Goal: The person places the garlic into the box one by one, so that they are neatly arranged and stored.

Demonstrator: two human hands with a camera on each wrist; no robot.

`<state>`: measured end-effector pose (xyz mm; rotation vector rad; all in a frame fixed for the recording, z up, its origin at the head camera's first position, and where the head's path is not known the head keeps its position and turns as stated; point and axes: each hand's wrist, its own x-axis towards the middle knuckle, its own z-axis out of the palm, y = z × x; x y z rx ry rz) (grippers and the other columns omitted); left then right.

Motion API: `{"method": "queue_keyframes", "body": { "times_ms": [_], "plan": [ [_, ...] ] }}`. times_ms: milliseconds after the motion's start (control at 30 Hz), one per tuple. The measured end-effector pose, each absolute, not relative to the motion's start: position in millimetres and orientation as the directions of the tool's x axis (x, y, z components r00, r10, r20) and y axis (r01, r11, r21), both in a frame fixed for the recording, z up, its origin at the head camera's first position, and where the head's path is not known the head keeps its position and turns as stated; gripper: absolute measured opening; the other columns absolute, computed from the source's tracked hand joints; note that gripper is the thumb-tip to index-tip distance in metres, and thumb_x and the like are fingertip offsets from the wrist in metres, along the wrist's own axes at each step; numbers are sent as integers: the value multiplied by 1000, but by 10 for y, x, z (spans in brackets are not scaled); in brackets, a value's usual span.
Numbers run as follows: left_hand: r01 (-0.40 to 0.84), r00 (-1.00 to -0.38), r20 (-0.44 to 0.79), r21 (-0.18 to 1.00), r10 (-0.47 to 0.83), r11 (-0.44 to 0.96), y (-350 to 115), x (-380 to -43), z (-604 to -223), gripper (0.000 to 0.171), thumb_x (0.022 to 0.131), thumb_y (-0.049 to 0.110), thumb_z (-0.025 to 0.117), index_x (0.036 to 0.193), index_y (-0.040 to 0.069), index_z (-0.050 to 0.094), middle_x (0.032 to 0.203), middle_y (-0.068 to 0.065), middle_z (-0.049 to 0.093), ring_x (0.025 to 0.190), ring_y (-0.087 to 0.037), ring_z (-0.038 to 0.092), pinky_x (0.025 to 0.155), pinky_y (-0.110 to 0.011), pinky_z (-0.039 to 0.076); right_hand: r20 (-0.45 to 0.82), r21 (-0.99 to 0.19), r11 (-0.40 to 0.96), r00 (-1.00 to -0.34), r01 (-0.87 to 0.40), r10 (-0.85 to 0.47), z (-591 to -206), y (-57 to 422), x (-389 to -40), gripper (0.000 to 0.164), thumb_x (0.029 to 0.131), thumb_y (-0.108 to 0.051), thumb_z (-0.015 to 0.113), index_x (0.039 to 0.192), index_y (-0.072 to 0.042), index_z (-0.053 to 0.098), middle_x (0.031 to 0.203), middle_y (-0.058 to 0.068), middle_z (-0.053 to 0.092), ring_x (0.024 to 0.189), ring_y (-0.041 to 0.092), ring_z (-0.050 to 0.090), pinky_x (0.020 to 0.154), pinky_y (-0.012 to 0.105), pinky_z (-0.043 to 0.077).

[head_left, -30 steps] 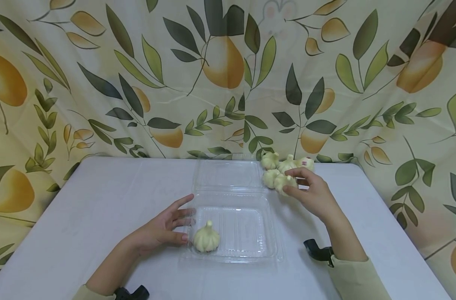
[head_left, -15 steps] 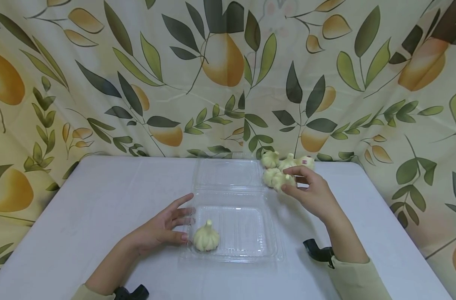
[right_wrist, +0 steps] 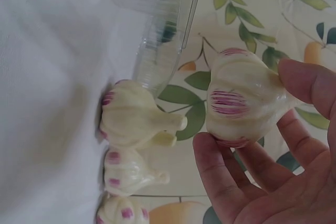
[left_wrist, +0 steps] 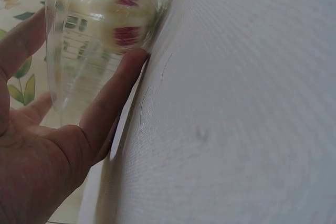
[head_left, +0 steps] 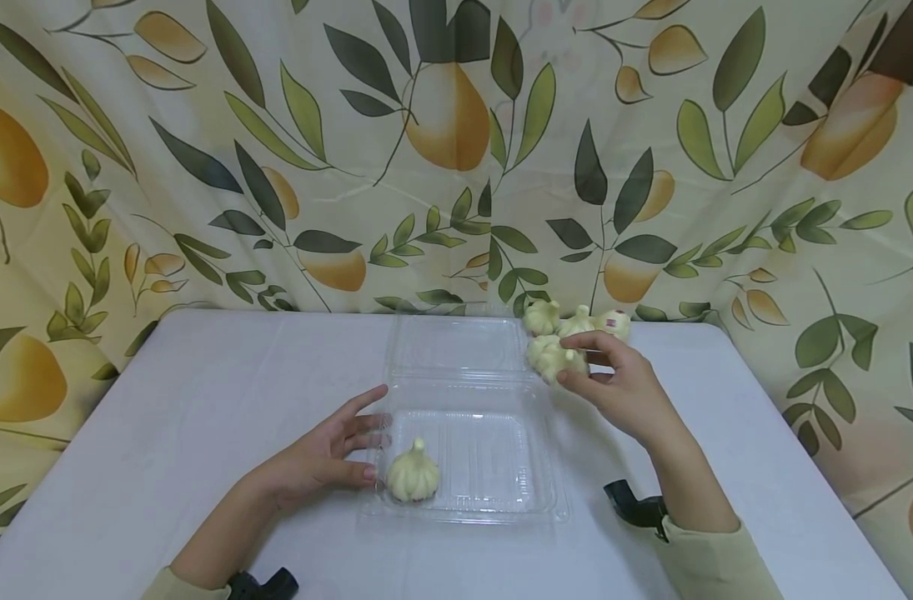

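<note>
My right hand (head_left: pixel 619 385) pinches a garlic bulb (right_wrist: pixel 239 98) between thumb and fingers; the bulb is cream with purple streaks. The right wrist view has it raised off the white table, beside other garlic bulbs (right_wrist: pixel 134 114). A clear plastic clamshell box (head_left: pixel 479 458) lies with its lid (head_left: pixel 458 346) folded back. One garlic bulb (head_left: pixel 413 473) stands upright in the box's near left corner. With fingers spread and fairly straight, my left hand (head_left: pixel 328 454) touches the left side of the box; its thumb lies against the wall in the left wrist view.
Several garlic bulbs (head_left: pixel 542 317) are grouped at the table's back edge, right of the lid, partly hidden by my right hand. A leaf-and-fruit patterned cloth (head_left: pixel 313 167) hangs directly behind the white table (head_left: pixel 223 400).
My right hand and its garlic bulb have shifted slightly left towards the lid, now overlapping the neighbouring bulb. The left hand, the box and the bulb inside it stay in place.
</note>
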<state>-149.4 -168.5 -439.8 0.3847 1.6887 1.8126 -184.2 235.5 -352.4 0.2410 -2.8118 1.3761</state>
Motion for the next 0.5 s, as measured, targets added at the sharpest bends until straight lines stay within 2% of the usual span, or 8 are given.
{"method": "queue_keyframes", "body": {
  "times_ms": [500],
  "plan": [
    [-256,-768,-225,966,600,35,-1683,-1492,-4390,103,84,0,75,160,33,14,161,-17,17,144,-40,28,93,-44,54,83,-786,595,-982,-168,-167,-3544,2266,-1823,41,89,-25,76,126,-12,61,131,10,60,117,29,60,93,46,54]
  ]
}}
